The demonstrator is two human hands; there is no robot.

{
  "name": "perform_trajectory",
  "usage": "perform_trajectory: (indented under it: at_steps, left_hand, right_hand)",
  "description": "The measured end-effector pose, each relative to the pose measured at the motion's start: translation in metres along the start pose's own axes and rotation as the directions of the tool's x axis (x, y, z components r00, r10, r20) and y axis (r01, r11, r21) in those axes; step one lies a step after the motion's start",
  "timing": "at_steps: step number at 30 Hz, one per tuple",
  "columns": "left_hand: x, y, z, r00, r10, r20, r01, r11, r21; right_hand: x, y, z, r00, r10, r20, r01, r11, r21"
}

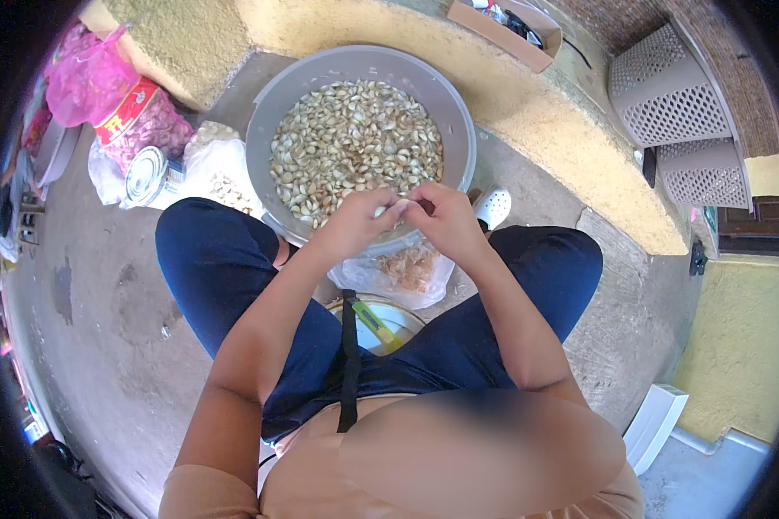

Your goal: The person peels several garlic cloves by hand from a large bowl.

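Right, both hands are up over the near rim of the grey basin (pixel 268 121), and they meet in the middle. The left hand (pixel 353 223) comes in with its fingers curled, thumb and forefinger nipping a small pale clove (pixel 381 210). The right hand (pixel 446 218) is on that same clove from the other side, fingertips pressed onto it, so the two hands touch at the tips with the clove pinched between them. It sits just above the basin's front edge, clear of the heap of cloves (pixel 355 143) that fills the basin behind it.

The basin stands on the concrete floor (pixel 104 303), tucked against a rough yellow ledge (pixel 545 121), with the person's knees spread on either side. Directly under the hands, between the knees, lies a clear plastic bag (pixel 407 275) with brownish skins in it. Closer to the body there's a white bowl (pixel 402 318) with a yellow-green handle (pixel 374 324) lying across it; what sort of tool it is, I can't tell.

Off to the left of the basin: a white bag (pixel 225 177) with more cloves showing, a tin (pixel 145 176) on its side, a red net sack (pixel 143 121) and a pink bag (pixel 82 78) beyond. On the right, a white shoe (pixel 493 206) sits just beside the rim. Up on the ledge rests a cardboard box (pixel 506 28), and white lattice baskets (pixel 671 99) stand further right
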State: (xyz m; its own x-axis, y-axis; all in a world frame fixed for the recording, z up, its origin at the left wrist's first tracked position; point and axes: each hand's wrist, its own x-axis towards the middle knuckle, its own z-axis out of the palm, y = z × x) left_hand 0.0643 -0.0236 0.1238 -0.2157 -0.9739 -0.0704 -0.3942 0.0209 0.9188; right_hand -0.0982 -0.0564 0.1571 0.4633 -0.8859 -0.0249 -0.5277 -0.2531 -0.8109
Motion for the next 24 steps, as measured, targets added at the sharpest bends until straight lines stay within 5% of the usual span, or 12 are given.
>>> perform_trajectory:
  at_steps: [3, 6, 9, 12, 18, 24]
  left_hand:
    - [-0.001, 0.003, 0.002, 0.996, 0.084, -0.001, -0.084, 0.996, 0.034]
    - [-0.001, 0.002, 0.004, 0.996, 0.079, -0.044, -0.08, 0.997, -0.013]
    - [-0.002, 0.008, 0.005, 0.995, 0.059, -0.08, -0.06, 0.998, -0.007]
    - [-0.002, 0.007, 0.007, 0.977, 0.157, -0.143, -0.144, 0.985, 0.095]
    - [-0.003, 0.006, 0.005, 0.918, 0.367, -0.151, -0.303, 0.895, 0.328]
    - [-0.004, 0.005, 0.006, 0.852, 0.488, -0.187, -0.388, 0.831, 0.398]
  right_hand:
    - [0.002, 0.009, 0.004, 0.999, -0.047, 0.008, 0.047, 0.999, -0.007]
    - [0.005, 0.018, 0.011, 0.998, 0.058, 0.011, -0.059, 0.973, 0.225]
    - [0.007, 0.017, 0.016, 0.942, 0.304, 0.142, -0.318, 0.674, 0.667]
    - [0.005, 0.013, 0.017, 0.896, 0.391, 0.213, -0.385, 0.439, 0.812]
    - [0.007, 0.009, 0.019, 0.75, 0.497, 0.436, -0.529, 0.054, 0.847]
    - [0.011, 0.018, 0.017, 0.661, 0.322, 0.678, -0.653, -0.2, 0.731]
